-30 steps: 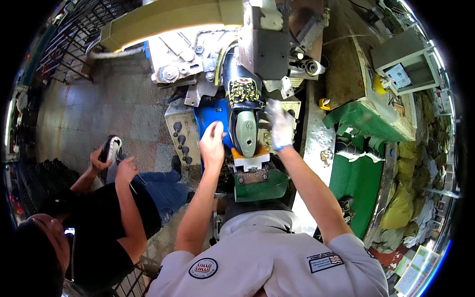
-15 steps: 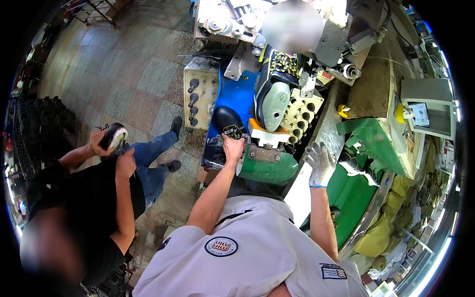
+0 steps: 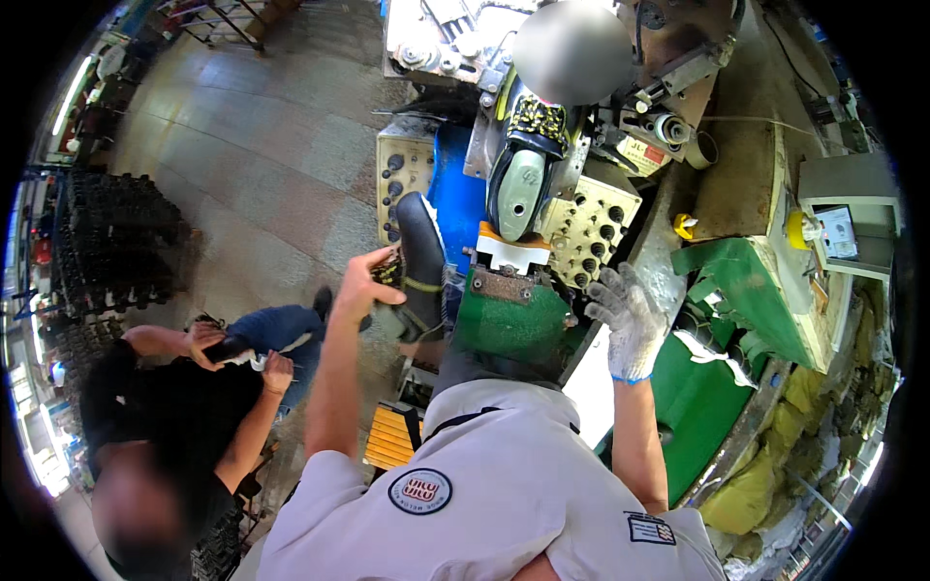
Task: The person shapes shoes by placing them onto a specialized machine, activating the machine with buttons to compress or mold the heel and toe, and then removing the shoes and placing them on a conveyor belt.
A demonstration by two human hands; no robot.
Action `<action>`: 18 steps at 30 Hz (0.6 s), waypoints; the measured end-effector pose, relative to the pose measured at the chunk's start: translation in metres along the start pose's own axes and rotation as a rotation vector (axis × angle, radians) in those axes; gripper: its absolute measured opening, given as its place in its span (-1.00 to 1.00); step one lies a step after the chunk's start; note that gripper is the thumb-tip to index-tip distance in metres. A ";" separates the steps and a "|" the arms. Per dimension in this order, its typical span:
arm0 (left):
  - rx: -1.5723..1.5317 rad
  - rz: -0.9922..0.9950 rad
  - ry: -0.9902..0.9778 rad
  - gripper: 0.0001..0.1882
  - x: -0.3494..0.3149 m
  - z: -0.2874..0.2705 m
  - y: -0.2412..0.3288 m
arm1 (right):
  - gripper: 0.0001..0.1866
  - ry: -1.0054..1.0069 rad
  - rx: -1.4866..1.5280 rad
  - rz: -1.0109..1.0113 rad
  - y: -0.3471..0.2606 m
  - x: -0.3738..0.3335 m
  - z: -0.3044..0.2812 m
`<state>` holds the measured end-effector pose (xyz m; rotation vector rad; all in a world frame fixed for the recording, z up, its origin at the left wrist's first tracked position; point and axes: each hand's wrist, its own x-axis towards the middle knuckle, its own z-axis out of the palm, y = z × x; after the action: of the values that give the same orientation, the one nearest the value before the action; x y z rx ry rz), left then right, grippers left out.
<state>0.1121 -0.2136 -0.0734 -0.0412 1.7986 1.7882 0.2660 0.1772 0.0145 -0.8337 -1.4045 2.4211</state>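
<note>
We saw the black, smooth-surfaced shoe upper with yellow-flecked laces (image 3: 421, 254) to the left of the machine, at about 2 to 3 o'clock from the bare left hand (image 3: 361, 289). Its long axis ran close to 12 and 6, with a smooth rounded end at 12, and the left hand was far nearer to it than the right. The left hand's grip was closed about the laced part, thumb and fingers pressed to its 9 o'clock side. The right hand in a pale knitted glove with a blue cuff (image 3: 628, 321) had its grip wide, fingers spread, with nothing that we could see in it; from there the held upper lay well apart at 9 o'clock. Between the hands, at about 2 o'clock from the held upper, we found a second black shoe on a grey-green last (image 3: 523, 184), pointing toward 12 above an orange-and-white support block (image 3: 511, 254). A green curved guard (image 3: 513, 320) sat at 6 o'clock from that block. A grey blurred disc covered part of the machine and met the far end of the mounted shoe, so we could not make out that contact. The left fingers hid some laces, and the held upper's 6 o'clock end blended into dark parts.
</note>
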 end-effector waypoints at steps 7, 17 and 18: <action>-0.405 0.183 -0.100 -0.23 -0.033 0.017 0.071 | -0.12 -0.438 0.094 -0.133 -0.005 -0.015 0.079; 0.574 0.538 0.488 -0.84 -0.003 0.198 0.103 | -0.51 -0.156 0.650 0.190 -0.044 0.000 -0.044; 0.494 0.617 0.470 -0.65 0.014 0.191 0.096 | -0.54 -0.107 0.685 0.190 -0.058 -0.007 -0.063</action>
<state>0.1334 -0.0237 0.0228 0.3520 2.7860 1.7499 0.3025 0.2498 0.0419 -0.6806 -0.4457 2.8336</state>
